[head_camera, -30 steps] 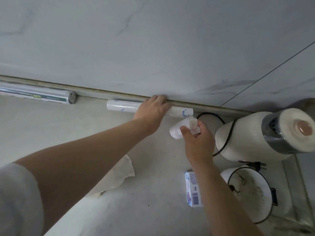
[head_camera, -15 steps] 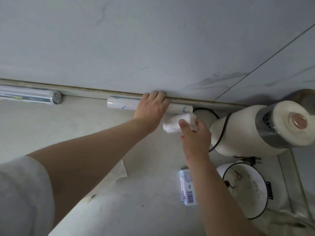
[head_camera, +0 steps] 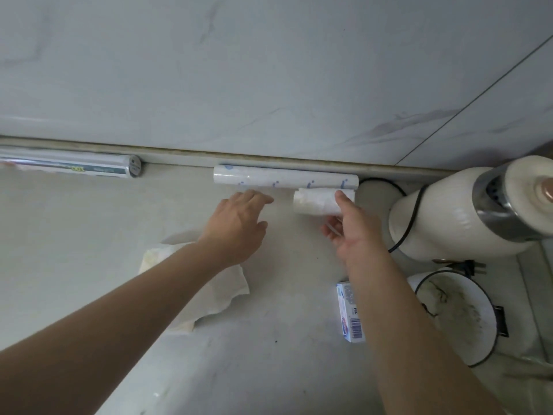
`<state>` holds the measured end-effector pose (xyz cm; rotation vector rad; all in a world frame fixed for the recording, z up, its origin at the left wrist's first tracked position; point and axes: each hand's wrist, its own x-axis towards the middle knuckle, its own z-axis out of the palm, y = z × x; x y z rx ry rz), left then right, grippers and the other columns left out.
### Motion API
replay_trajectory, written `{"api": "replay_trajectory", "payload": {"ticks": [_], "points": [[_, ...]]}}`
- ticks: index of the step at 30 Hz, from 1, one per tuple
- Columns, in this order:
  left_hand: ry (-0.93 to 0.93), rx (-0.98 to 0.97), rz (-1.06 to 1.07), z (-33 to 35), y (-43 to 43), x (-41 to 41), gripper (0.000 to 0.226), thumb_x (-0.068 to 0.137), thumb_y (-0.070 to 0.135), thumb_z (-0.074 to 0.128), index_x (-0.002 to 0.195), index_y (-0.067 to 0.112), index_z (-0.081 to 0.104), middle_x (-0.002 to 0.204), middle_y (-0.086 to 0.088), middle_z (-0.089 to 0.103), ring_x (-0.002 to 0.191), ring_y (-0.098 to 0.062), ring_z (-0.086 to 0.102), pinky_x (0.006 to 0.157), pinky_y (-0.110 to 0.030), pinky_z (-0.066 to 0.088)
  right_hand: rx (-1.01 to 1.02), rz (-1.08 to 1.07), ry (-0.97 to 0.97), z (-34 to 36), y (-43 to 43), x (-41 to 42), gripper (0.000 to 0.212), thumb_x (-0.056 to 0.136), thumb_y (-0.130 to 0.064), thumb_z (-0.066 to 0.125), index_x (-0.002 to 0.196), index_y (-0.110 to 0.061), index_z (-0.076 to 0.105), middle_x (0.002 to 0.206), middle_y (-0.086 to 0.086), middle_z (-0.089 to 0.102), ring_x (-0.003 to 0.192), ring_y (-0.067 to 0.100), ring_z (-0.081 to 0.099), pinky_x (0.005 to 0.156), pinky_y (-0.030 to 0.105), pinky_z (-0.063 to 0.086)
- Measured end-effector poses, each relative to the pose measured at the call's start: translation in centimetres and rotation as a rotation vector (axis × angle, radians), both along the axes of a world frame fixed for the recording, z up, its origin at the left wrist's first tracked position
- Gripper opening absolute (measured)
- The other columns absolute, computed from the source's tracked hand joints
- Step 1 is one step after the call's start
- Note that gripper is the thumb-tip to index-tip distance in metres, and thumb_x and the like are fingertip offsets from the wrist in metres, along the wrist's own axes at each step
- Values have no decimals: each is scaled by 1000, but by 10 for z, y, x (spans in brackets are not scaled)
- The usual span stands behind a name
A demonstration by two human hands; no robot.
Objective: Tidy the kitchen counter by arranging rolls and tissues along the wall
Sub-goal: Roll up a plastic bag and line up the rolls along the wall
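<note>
A long white roll with blue marks (head_camera: 284, 180) lies along the foot of the wall. A short crinkled white roll (head_camera: 317, 201) lies right in front of its right end, touching it. My right hand (head_camera: 351, 224) hovers open just below the short roll, fingertips near its right end. My left hand (head_camera: 239, 223) is open with spread fingers, a little below the long roll and off it. Further left, a silver foil roll (head_camera: 89, 166) also rests against the wall. A crumpled tissue (head_camera: 209, 283) lies on the counter, partly under my left forearm.
A white electric kettle (head_camera: 466, 214) with a black cord stands at the right by the wall. A white enamel bowl (head_camera: 460, 316) sits in front of it. A small soap box (head_camera: 350, 316) lies beside my right forearm. The pale counter (head_camera: 89, 235) stretches to the left.
My right hand set the short roll down against the long roll and let go. My left hand lifted off the long roll and drew back toward me.
</note>
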<state>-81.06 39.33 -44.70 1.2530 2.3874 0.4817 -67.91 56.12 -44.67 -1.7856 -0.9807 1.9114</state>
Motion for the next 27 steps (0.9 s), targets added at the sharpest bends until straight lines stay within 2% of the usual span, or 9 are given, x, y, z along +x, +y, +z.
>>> {"api": "replay_trajectory", "payload": {"ticks": [5,7,10,12,15,19,22,25,27], "points": [[-214,-71,10,-10,11,14,61,97,25,60,153,20,37,157,-3,41,138,-27,46,112,-39,37,-98,32,-35,-3,0,-14,30,88,-27,76,106,-8,62,97,13,67,73,23,65,64,38,58],[-263,-83,10,-14,18,16,62,98,26,58,155,21,35,159,-2,39,140,-26,45,113,-38,36,-89,-5,-3,-4,3,-16,33,91,-21,72,115,-3,59,102,16,65,78,25,66,62,36,59],[-370,-57,62,-18,29,18,61,98,25,59,154,21,36,155,-5,45,138,-25,47,112,-36,38,-85,-73,56,-4,9,-15,30,94,-10,66,120,3,58,111,19,64,88,28,67,72,38,61],[-451,-42,113,-21,35,21,60,98,23,58,154,23,37,151,-6,50,135,-25,50,107,-32,38,-56,-99,49,-5,11,-11,24,95,-8,64,117,0,59,108,17,63,89,28,68,76,39,61],[-534,-30,156,-27,45,24,60,97,20,56,154,26,37,149,-6,53,131,-25,53,99,-24,34,32,-83,27,-7,10,-7,6,95,-3,60,99,-8,59,100,14,64,85,25,69,73,36,62],[-551,-17,150,-29,54,28,63,96,16,54,156,24,35,152,-6,51,138,-22,47,100,-20,29,164,-15,-50,-11,9,-1,23,91,2,60,90,-21,59,98,10,69,87,23,72,81,38,62],[-543,-9,125,-29,58,28,62,96,15,54,156,22,36,154,-6,49,141,-22,44,102,-19,27,197,35,-82,-12,12,2,24,93,-2,60,90,-25,59,101,7,70,91,21,72,87,39,60],[-521,-9,100,-22,55,26,60,98,15,54,156,21,36,156,-7,46,143,-23,42,104,-20,26,207,60,-120,-10,10,6,22,92,-3,60,103,-22,58,105,8,68,89,20,70,85,39,60],[-492,3,99,-10,48,23,59,99,18,55,155,23,36,157,-5,45,143,-23,41,110,-27,29,295,115,-231,-8,5,10,43,88,-7,61,128,-21,52,101,6,67,81,18,69,72,34,60]]}}
